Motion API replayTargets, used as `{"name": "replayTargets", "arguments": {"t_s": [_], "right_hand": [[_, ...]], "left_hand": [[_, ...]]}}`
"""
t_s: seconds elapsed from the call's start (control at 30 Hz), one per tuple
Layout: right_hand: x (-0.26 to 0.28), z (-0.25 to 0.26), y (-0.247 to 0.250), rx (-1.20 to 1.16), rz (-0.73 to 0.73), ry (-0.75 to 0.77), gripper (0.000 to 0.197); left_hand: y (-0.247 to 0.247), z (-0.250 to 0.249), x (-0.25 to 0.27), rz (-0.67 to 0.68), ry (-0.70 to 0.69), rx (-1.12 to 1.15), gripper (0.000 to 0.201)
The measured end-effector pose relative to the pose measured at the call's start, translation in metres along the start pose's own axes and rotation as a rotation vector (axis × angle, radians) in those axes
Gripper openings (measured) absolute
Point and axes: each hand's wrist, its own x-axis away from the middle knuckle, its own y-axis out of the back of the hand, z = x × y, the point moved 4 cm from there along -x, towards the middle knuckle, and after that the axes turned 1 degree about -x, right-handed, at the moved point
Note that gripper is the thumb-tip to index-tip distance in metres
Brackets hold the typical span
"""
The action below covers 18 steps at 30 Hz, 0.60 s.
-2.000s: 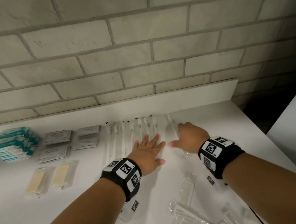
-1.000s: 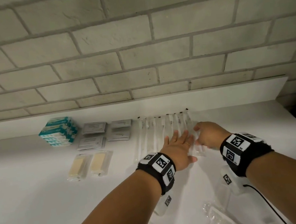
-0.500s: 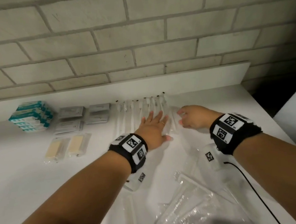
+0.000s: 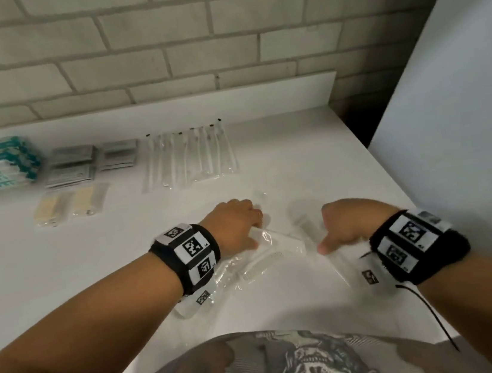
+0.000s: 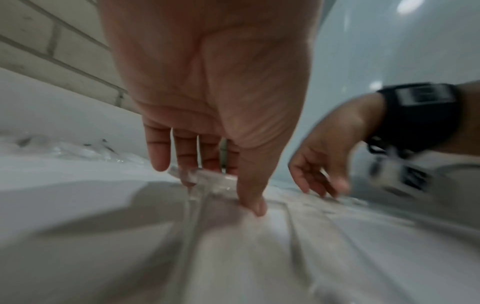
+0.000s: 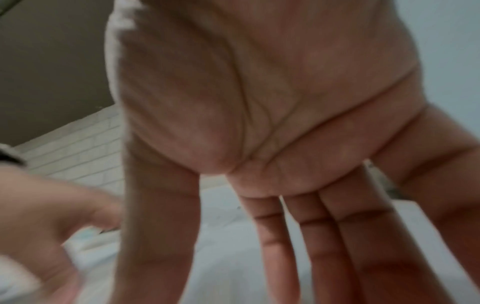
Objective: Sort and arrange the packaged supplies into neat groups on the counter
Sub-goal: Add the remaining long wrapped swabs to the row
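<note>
From the head view, most of the sorting looks done. Along the back of the tabletop (image 4: pixel 297 154) sit four neat groups: a stack of teal boxes (image 4: pixel 1 163) (about four, the blur hides the edges), four grey sachets (image 4: pixel 91 161) in a two-by-two block, two beige packets (image 4: pixel 69 205) side by side, and a row of long clear sleeves (image 4: pixel 187 156), roughly seven by their dark tips. What is left, I judge, is the loose heap of clear wrappers (image 4: pixel 266 255) near the front edge; their number cannot be told, though at least three overlap. The left hand (image 4: pixel 235 230) rests on that heap with fingers bent down onto it, and the right hand (image 4: pixel 346 224) hovers just beside, loosely curled, thumb out.

In the left wrist view, the left hand (image 5: pixel 207 102) presses its thumb and fingertips (image 5: pixel 253 205) onto a crinkled clear wrapper (image 5: pixel 207 179); no pinch is plain.

In the right wrist view (very blurred), the right hand (image 6: pixel 259 123) shows straight, spread fingers holding nothing.
</note>
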Motion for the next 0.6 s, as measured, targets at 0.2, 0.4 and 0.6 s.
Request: {"name": "replayTargets", "arguments": {"t_s": [0.2,0.4,0.6], "right_hand": [[0.004,0.024,-0.018,0.055,-0.098,0.039,0.047],[0.010,0.036,-0.018,-0.093,-0.184,0.117,0.018],[0.031,0.114,-0.014,-0.113,-0.373,0.477,0.028]], "left_hand": [[0.012,-0.003,0.014,0.017,0.177,0.124,0.010],[0.023,0.043,0.071,-0.153,0.457,0.416,0.012],[-0.013,0.072,0.128,0.219,0.660,0.136,0.073]]}}
